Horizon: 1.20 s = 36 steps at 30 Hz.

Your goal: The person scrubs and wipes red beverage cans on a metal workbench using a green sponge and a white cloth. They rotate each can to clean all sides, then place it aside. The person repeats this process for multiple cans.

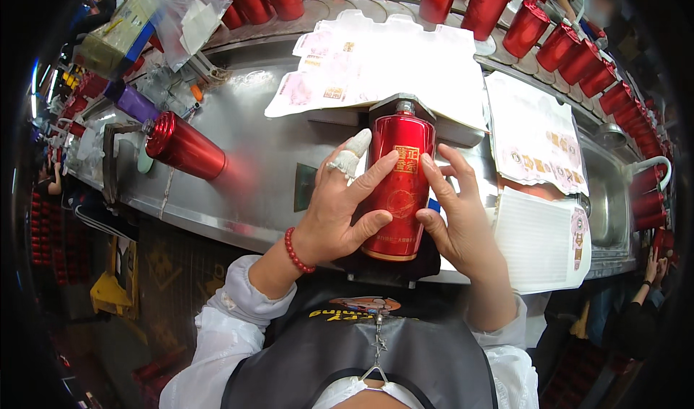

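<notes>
A glossy red bottle (394, 206) with a gold emblem lies in a dark cradle (405, 102) in front of me, its neck pointing away. My left hand (340, 199) rests at the bottle's left side, fingers spread, the index tip on the gold emblem. Pale wrapping covers one or two of its fingers, and a red bead bracelet circles the wrist. On the opposite side, my right hand (459, 210) touches the bottle with its fingertips, fingers apart. Neither hand is wrapped round the bottle. Its underside is hidden by the cradle.
Sheets of printed labels (390, 62) lie behind the cradle, with more label sheets (538, 134) at the right. Another red bottle (186, 147) lies tilted on the metal table (253, 163). Several red bottles (526, 29) line the curved conveyor (347, 7). A sink (606, 192) is at far right.
</notes>
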### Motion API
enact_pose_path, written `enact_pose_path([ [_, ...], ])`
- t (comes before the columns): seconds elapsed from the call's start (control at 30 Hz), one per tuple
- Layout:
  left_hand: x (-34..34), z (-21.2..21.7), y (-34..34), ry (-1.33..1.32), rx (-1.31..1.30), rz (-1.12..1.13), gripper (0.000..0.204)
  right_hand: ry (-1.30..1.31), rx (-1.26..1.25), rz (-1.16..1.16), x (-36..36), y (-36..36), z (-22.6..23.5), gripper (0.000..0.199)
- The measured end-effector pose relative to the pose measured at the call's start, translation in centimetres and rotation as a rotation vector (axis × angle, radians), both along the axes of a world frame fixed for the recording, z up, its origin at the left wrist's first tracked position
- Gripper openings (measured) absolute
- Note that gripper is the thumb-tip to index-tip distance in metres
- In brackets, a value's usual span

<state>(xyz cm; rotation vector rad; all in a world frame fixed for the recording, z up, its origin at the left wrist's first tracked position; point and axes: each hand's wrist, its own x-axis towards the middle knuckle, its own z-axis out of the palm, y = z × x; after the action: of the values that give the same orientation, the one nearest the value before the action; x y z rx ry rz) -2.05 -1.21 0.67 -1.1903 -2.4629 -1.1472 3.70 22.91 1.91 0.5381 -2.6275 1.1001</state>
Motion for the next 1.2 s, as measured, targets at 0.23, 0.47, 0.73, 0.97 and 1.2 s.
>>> enact_pose_path([
  [0.23, 0.2, -0.5, -0.1, -0.043, 0.066, -0.035, 0.069, 0.014, -0.109, 0.036, 0.6, -0.3, -0.6, 0.066],
  [0.47, -0.2, -0.4, 0.2, -0.037, 0.076, -0.048, 0.070, 0.069, -0.085, 0.058, 0.4, -0.1, -1.7, 0.057],
  [0.73, -0.5, -1.9, -0.2, -0.008, 0.093, -0.091, 0.077, -0.018, -0.207, 0.076, 0.9, -0.2, -2.7, 0.065],
  [0.97, -0.7, -1.4, -0.1, 0.001, 0.089, -0.111, 0.076, -0.002, -0.193, 0.076, 1.0, 0.3, -2.9, 0.065],
  [1.2, -0.9, -1.6, 0.2, 0.023, 0.138, -0.151, 0.072, -0.029, -0.229, 0.075, 1.1, 0.1, -3.0, 0.065],
])
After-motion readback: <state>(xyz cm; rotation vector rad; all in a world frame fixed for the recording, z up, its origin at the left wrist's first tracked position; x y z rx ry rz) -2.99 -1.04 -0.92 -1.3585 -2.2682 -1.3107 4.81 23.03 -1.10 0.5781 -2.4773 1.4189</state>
